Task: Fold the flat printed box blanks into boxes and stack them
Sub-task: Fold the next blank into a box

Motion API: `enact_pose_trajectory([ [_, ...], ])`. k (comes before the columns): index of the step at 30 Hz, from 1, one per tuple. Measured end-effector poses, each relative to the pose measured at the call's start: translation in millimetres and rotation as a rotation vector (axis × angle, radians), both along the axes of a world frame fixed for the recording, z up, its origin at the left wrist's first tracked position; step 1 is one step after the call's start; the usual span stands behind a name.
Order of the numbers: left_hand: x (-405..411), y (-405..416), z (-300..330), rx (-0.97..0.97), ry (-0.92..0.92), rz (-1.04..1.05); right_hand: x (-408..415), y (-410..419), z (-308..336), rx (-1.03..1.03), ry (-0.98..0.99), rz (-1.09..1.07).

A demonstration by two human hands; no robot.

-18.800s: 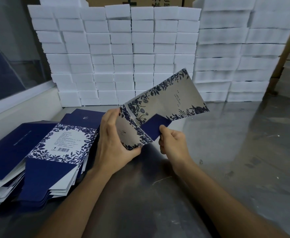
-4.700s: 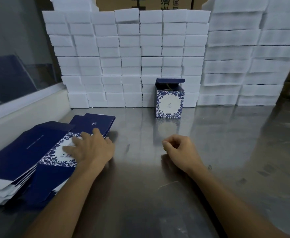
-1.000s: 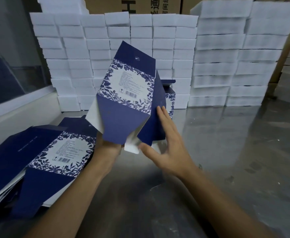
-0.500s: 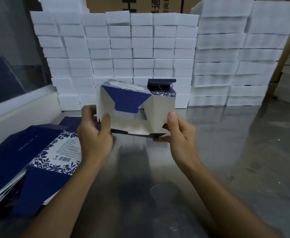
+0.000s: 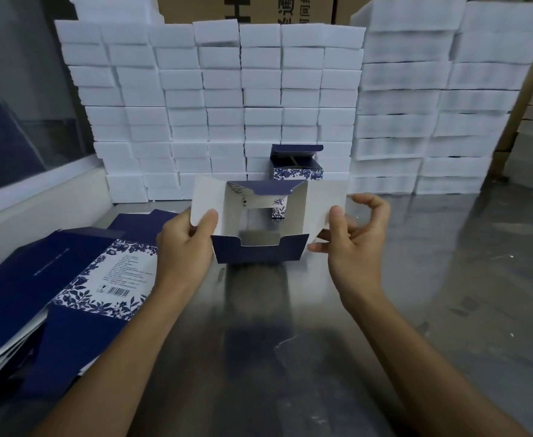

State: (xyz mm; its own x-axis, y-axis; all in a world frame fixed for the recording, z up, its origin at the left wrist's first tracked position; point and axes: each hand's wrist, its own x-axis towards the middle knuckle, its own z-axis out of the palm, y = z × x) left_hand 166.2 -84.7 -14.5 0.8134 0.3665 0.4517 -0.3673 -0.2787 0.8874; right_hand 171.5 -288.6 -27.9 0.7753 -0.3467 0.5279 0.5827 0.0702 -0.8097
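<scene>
The left hand and right hand each pinched a white side flap of the half-formed box, its open end facing the person, held above the counter.

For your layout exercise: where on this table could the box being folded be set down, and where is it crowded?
Bare steel table lies right of the finished box, before the foam stacks. Crowded: the near left, under the flat blanks.

At twelve o'clock, a brown cardboard carton shows black print: a large "H" and the character "通". The top flat box blank bears a barcode; its text is unreadable.
</scene>
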Motion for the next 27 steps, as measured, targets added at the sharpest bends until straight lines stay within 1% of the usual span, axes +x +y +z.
enact_pose_trajectory([
  [2, 1, -1, 0, -0.061, -0.012, -0.017, 0, 0, 1, -0.026, -0.023, -0.026],
  [4, 1, -3, -1, -0.131, -0.024, 0.001, 2, 0, 0, -0.035, 0.006, 0.010],
  [9, 3, -3, -1, -0.273, -0.007, 0.015, 2, -1, -4, -0.145, 0.204, 0.316],
  [10, 5, -2, -2, -0.281, -0.013, 0.022, 1, -3, -6, -0.185, 0.229, 0.364],
  [14, 6, -2, -4, -0.250, -0.024, 0.029, 2, -5, -16, -0.469, 0.223, 0.458],
  [15, 6, -2, -5, -0.254, -0.017, 0.022, 2, -4, -19, -0.499, 0.236, 0.451],
  [16, 6, -2, -5, -0.257, -0.015, 0.013, 3, -2, -20, -0.482, 0.239, 0.418],
  [18, 6, -4, -6, -0.258, -0.022, -0.009, 4, 1, -21, -0.364, 0.196, 0.299],
  [20, 3, -10, -7, -0.218, -0.044, -0.037, 5, 4, -20, -0.263, 0.151, 0.168],
  [22, 0, -17, -9, -0.148, -0.070, -0.062, 5, 4, -20, -0.196, 0.134, 0.078],
  [24, -2, -21, -11, -0.088, -0.082, -0.083, 6, 2, -20, -0.187, 0.131, 0.032],
  [25, -2, -20, -13, -0.031, -0.093, -0.079, 6, 2, -20, -0.191, 0.123, 0.013],
  [27, -2, -17, -18, 0.161, -0.116, -0.040, 5, 3, -18, -0.225, 0.086, -0.038],
])
